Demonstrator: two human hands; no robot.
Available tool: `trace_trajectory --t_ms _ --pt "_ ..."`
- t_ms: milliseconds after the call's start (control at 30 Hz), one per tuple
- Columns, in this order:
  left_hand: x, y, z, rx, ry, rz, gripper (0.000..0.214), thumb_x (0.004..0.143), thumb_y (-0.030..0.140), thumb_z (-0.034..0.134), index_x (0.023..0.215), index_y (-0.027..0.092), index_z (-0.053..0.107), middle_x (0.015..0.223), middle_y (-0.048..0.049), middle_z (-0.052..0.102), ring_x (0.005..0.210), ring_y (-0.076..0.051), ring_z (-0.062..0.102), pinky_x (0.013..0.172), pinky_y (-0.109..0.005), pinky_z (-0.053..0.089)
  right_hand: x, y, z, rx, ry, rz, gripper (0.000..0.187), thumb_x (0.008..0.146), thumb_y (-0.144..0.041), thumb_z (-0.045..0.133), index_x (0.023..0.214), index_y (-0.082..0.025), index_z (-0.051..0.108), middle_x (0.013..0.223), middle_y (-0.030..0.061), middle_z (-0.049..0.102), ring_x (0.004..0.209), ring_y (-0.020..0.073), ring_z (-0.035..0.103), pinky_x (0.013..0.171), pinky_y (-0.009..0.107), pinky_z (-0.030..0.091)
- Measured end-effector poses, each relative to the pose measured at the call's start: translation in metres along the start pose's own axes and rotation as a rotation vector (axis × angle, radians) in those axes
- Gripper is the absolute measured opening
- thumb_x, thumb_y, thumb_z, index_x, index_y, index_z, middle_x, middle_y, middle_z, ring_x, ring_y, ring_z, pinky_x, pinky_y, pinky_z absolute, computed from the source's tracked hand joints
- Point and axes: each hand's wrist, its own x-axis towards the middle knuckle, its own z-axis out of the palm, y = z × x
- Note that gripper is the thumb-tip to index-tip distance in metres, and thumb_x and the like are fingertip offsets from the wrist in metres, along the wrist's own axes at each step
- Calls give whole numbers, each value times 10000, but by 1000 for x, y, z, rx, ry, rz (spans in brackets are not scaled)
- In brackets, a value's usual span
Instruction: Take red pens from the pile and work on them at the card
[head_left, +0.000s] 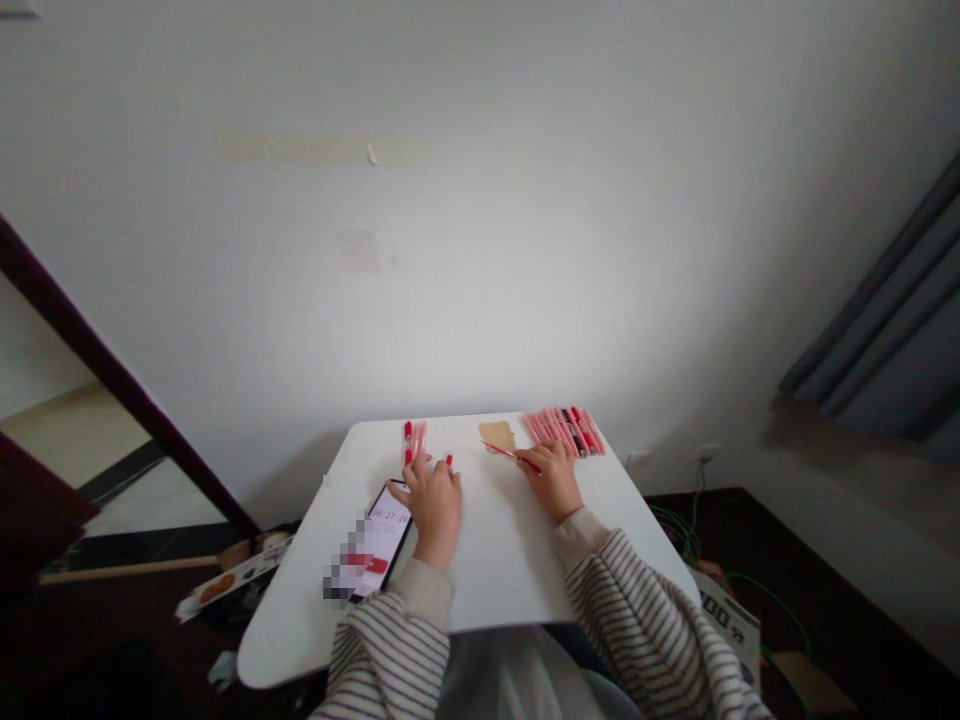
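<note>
My right hand (553,478) pinches a thin red pen refill (504,450), its narrow tip pointing left over a tan piece that looks like paper or card (495,434). Palm down on the left side of the table, my left hand (436,505) has its thumb spread out toward the phone (386,530). Its fingertips are at the near end of a few clear pinkish pen barrels (421,438), partly hidden by the fingers. A red cap (408,430) lies beside those barrels, and another small red piece (449,460) shows just beyond the fingers.
Several red and clear pens (562,430) lie in a row at the back right of the white table (502,580). The phone shows a running timer display. A wall stands behind the table; green cables (686,530) and a box (727,625) are on the floor at right.
</note>
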Motion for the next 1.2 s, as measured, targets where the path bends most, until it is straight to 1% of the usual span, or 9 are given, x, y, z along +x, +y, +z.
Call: trace_trajectory --t_ms 233,533,800,900,1033,1200 --pt "1 -2 7 4 -5 -3 235 838 305 551 989 263 726 1244 -95 544 1206 -303 396 1073 -668 197 0 -1 -1 -34 -13 6 153 893 -264 636 1002 -285 741 881 25 725 975 211 509 946 385 278" --pt "3 0 4 -7 17 7 225 849 268 519 888 228 737 1195 -91 578 1179 -291 413 1087 -656 201 -1 2 2 -12 -1 -9 159 909 -278 612 1002 -288 740 880 19 719 973 210 497 948 391 271" --pt "3 0 7 -54 36 11 255 875 282 492 909 228 739 1190 -98 576 1175 -293 428 1067 -666 229 -1 1 0 -23 -14 -12 161 915 -280 602 985 -301 746 880 22 715 967 216 479 951 408 264" --pt "3 0 6 -74 33 9 236 871 280 509 926 239 735 1199 -92 576 1185 -290 427 1067 -663 233 -1 2 1 -32 -21 -9 153 905 -279 618 983 -307 747 883 21 712 992 222 470 959 415 255" --pt "4 0 6 -119 -6 15 189 844 284 564 930 257 730 1213 -73 580 1200 -295 423 1056 -677 241 -1 5 3 -49 -10 -17 139 882 -266 649 963 -312 753 893 19 705 1013 231 451 970 423 242" --pt "6 2 5 -185 -35 34 151 826 291 600 906 269 725 1224 -55 581 1227 -295 416 1071 -677 220 -2 8 5 -74 6 -8 146 871 -254 660 958 -327 752 914 20 697 1022 234 443 959 429 243"
